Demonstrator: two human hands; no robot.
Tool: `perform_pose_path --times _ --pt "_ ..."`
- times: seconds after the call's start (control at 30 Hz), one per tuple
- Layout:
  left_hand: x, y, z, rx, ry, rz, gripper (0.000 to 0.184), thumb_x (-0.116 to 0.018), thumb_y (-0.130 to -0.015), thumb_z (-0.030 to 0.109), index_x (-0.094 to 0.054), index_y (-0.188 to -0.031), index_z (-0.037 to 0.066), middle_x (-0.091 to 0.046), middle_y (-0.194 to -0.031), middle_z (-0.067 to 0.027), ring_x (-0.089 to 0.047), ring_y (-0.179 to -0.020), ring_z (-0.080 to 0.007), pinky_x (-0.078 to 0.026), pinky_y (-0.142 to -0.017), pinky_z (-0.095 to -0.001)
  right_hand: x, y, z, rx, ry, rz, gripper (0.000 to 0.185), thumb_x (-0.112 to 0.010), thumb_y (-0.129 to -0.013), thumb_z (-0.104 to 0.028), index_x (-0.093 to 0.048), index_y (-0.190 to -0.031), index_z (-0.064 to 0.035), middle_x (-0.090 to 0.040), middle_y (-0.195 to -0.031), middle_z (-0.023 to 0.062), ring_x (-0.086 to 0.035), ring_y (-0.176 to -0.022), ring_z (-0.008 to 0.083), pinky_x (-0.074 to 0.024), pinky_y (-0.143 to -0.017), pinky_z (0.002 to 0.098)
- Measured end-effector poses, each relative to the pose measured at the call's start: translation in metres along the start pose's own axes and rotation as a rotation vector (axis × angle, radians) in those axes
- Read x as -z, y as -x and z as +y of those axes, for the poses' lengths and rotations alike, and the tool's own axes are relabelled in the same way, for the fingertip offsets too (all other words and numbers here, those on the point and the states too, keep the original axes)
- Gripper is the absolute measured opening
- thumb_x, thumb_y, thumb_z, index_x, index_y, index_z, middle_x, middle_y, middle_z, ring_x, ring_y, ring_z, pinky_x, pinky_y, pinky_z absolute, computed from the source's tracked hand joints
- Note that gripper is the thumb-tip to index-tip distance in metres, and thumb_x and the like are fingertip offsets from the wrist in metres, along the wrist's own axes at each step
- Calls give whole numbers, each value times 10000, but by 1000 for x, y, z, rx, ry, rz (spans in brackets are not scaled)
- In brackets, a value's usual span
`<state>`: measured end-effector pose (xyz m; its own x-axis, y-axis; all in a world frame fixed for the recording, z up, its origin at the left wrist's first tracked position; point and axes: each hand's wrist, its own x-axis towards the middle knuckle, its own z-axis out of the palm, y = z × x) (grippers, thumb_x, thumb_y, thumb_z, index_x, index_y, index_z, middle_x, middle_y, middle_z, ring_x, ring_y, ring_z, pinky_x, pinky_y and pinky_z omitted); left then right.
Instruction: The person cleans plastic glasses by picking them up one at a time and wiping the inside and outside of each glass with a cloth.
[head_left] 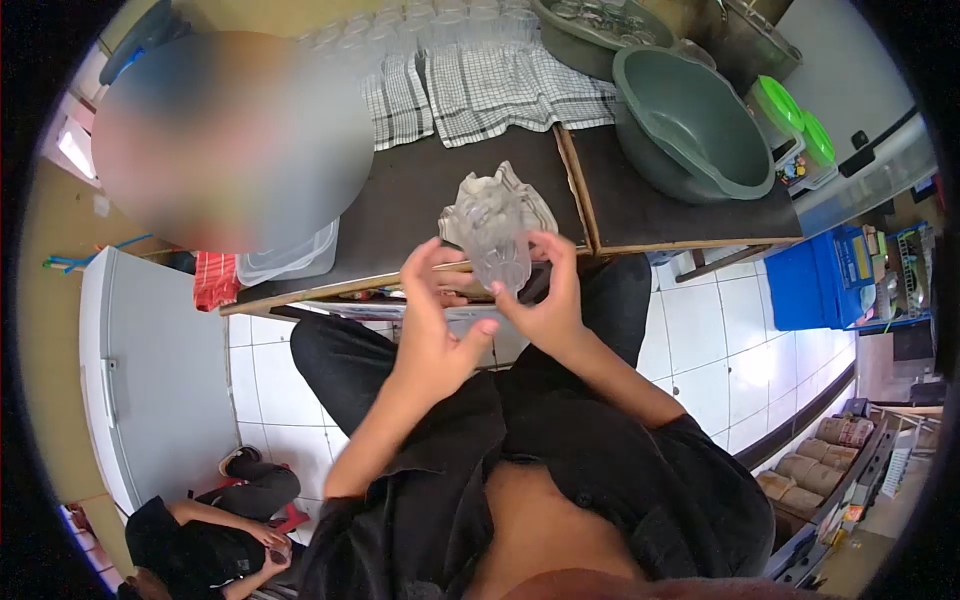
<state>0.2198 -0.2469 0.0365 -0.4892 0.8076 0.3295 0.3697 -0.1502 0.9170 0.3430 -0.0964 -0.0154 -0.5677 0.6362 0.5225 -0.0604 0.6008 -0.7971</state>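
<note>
Clear glass [503, 252] in grip of right hand [550, 312] — left hand [430, 335] wide, cloth [539, 207] partly hidden.

From where I stand, I can't read any text, label, brand, number or sign.
</note>
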Motion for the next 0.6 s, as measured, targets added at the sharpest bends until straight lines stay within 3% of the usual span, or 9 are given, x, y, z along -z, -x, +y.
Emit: perform_pose_path --times 0.07,0.17,0.23,0.27,0.3,0.37,0.47,0.53,0.6 --pt "-8 5 -35 -74 71 116 860 -821 -926 243 -277 -1565 55 -559 -1291 -130 -621 -1140 -242 -541 -913 -380 -8 -1 -4 131 99 -42 732 -880 -782 -136 -502 -1400 -34 -600 -1369 163 -605 -1139 308 -478 -989 458" --pt "-11 13 -58 158 329 292 716 -749 -1015 303 -354 -1543 22 -571 -1332 -121 -601 -1172 -210 -503 -1014 -384 -19 1 -6 308 232 -139 736 -912 -762 -230 -546 -1378 -61 -588 -1397 167 -589 -1176 374 -438 -1036 517" --pt "7 8 -82 308 404 369 598 -784 -956 110 -463 -1453 23 -595 -1264 -73 -592 -1147 -158 -489 -1031 -329 -19 -15 -18 298 197 -411 733 -922 -752 -234 -567 -1369 -58 -613 -1426 144 -589 -1213 330 -427 -1027 461" --pt "13 3 -91 331 522 462 477 -757 -996 131 -547 -1411 25 -622 -1259 -59 -594 -1166 -155 -482 -1052 -330 -16 -30 -14 316 190 -515 784 -909 -791 -319 -532 -1430 -66 -576 -1436 160 -561 -1293 356 -395 -1124 520" --pt "21 -1 -97 330 605 492 475 -726 -1036 193 -556 -1442 14 -633 -1331 -75 -599 -1228 -170 -474 -1086 -353 -15 -44 -1 319 183 -519 784 -909 -791 -319 -532 -1430 -66 -576 -1436 160 -561 -1293 356 -395 -1124 520" --pt "37 -15 -100 354 713 536 509 -657 -1086 322 -556 -1461 -6 -627 -1406 -109 -598 -1289 -207 -463 -1119 -392 -14 -75 30 259 223 -295 818 -901 -798 -382 -533 -1453 -57 -566 -1457 170 -513 -1384 368 -367 -1155 534" --pt "50 -42 -112 310 817 515 568 -600 -1105 413 -542 -1462 -24 -630 -1416 -123 -602 -1314 -244 -455 -1150 -435 -7 -123 56 211 353 -340 910 -929 -750 -365 -516 -1502 -64 -573 -1493 144 -530 -1368 368 -349 -1181 517" --pt "49 -59 -123 341 866 514 591 -577 -1109 443 -537 -1462 -29 -627 -1422 -128 -601 -1315 -256 -451 -1160 -450 -8 -133 83 117 508 -635 849 -933 -734 -420 -615 -1428 -49 -660 -1383 160 -594 -1300 382 -409 -1140 500" --pt "46 -69 -139 347 924 496 659 -541 -1108 512 -505 -1484 -28 -603 -1460 -145 -585 -1348 -291 -443 -1190 -491 -4 -146 75 -12 519 -661 751 -933 -740 -426 -675 -1331 -41 -699 -1283 166 -641 -1213 372 -455 -1087 468"
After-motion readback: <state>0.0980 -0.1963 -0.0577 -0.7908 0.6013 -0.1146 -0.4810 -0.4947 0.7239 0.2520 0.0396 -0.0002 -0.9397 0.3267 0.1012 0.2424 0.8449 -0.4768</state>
